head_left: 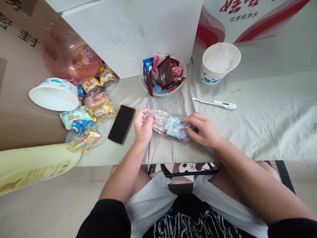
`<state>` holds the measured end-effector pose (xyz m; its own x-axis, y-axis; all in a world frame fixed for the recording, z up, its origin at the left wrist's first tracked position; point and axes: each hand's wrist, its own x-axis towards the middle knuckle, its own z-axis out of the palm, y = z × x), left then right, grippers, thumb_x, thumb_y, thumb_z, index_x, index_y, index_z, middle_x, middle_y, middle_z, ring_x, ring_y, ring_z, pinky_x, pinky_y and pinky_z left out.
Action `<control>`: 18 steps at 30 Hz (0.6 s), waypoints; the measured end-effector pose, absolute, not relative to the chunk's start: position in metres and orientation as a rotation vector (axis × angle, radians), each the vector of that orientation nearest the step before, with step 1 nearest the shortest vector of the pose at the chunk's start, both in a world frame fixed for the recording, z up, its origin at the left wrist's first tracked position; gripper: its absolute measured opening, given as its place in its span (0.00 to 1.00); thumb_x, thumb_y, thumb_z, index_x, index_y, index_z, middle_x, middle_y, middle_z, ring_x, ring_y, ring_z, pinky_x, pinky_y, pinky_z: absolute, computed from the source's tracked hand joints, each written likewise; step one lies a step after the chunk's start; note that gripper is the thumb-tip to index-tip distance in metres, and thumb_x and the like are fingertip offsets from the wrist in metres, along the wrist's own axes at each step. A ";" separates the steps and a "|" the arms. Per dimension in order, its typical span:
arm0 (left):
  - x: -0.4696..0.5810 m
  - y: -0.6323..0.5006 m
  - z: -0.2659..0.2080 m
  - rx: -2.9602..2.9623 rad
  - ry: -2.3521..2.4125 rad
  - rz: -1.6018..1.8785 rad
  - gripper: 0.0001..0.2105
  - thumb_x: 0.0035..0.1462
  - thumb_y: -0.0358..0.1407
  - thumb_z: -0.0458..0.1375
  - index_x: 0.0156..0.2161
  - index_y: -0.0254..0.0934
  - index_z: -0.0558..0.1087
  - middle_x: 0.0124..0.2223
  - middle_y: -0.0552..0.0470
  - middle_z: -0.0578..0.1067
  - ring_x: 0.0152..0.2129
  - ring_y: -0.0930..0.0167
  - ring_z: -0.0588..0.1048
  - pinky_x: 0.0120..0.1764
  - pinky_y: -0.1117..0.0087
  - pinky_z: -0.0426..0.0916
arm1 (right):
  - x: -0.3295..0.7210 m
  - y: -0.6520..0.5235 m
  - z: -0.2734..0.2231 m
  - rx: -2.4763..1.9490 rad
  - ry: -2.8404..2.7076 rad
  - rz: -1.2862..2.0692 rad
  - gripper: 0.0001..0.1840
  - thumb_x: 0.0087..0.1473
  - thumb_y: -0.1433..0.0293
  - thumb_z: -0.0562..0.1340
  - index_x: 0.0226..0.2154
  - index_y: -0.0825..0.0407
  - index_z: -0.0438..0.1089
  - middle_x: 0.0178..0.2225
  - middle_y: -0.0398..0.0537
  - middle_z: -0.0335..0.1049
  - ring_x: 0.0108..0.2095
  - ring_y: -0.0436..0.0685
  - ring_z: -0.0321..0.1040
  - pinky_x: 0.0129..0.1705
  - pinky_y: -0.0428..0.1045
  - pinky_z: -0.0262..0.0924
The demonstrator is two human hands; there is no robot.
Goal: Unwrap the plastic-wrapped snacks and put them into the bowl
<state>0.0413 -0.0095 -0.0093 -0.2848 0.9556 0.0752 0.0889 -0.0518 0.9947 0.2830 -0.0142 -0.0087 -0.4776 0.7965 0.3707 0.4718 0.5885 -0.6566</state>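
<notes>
A crinkled clear plastic packet with a light-blue label (174, 127) stretches between my hands, just above or on the cloth. My left hand (143, 128) is closed on its clear left end, thumb against curled fingers. At the labelled right end, my right hand (204, 130) grips the packet between thumb and fingers. Something dark shows near the right fingers, too small to make out. A phone (122, 124) with a dark screen lies left of my left hand. A white utility knife (214, 103) lies beyond my right hand.
A clear bowl (164, 95) of wrapped snacks stands behind the packet. A paper tub (210, 77) with clear plastic inside stands back right. On the left are wrapped snacks (95, 99), a tipped paper bowl (53, 96) and a reddish plastic lid (61, 56). Boxes (138, 29) line the back.
</notes>
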 end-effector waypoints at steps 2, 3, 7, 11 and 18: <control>0.036 -0.008 -0.005 1.161 1.473 1.464 0.04 0.49 0.28 0.58 0.31 0.39 0.69 0.25 0.59 0.74 0.18 0.75 0.73 0.24 0.75 0.68 | 0.289 -0.012 -0.005 -1.010 -2.094 0.611 0.12 0.56 0.76 0.58 0.37 0.48 0.75 0.30 0.47 0.72 0.31 0.56 0.69 0.36 0.53 0.63; 0.034 -0.007 -0.004 1.166 1.482 1.480 0.04 0.48 0.27 0.57 0.30 0.38 0.69 0.24 0.59 0.74 0.17 0.76 0.73 0.23 0.75 0.67 | 0.292 -0.011 -0.003 -1.016 -2.058 0.613 0.11 0.55 0.77 0.58 0.34 0.48 0.75 0.30 0.46 0.72 0.31 0.56 0.69 0.35 0.53 0.63; 0.023 -0.005 0.000 1.133 1.575 1.533 0.04 0.44 0.27 0.55 0.27 0.39 0.68 0.20 0.60 0.72 0.15 0.76 0.68 0.18 0.77 0.62 | 0.302 -0.010 0.004 -1.142 -1.818 0.612 0.10 0.52 0.77 0.59 0.29 0.47 0.73 0.29 0.44 0.71 0.31 0.55 0.69 0.35 0.53 0.63; 0.015 -0.001 -0.003 1.073 1.667 1.544 0.02 0.45 0.30 0.55 0.27 0.40 0.66 0.20 0.60 0.71 0.14 0.76 0.66 0.15 0.77 0.57 | 0.304 -0.007 0.004 -1.292 -1.538 0.572 0.10 0.48 0.77 0.58 0.27 0.47 0.71 0.29 0.44 0.70 0.33 0.56 0.68 0.39 0.54 0.63; 0.004 -0.001 -0.015 1.404 1.629 1.668 0.07 0.53 0.32 0.57 0.39 0.40 0.67 0.39 0.51 0.74 0.36 0.70 0.77 0.34 0.72 0.71 | 0.306 -0.007 -0.003 -1.385 -1.399 0.669 0.08 0.55 0.72 0.56 0.34 0.46 0.69 0.38 0.49 0.72 0.41 0.60 0.71 0.46 0.58 0.65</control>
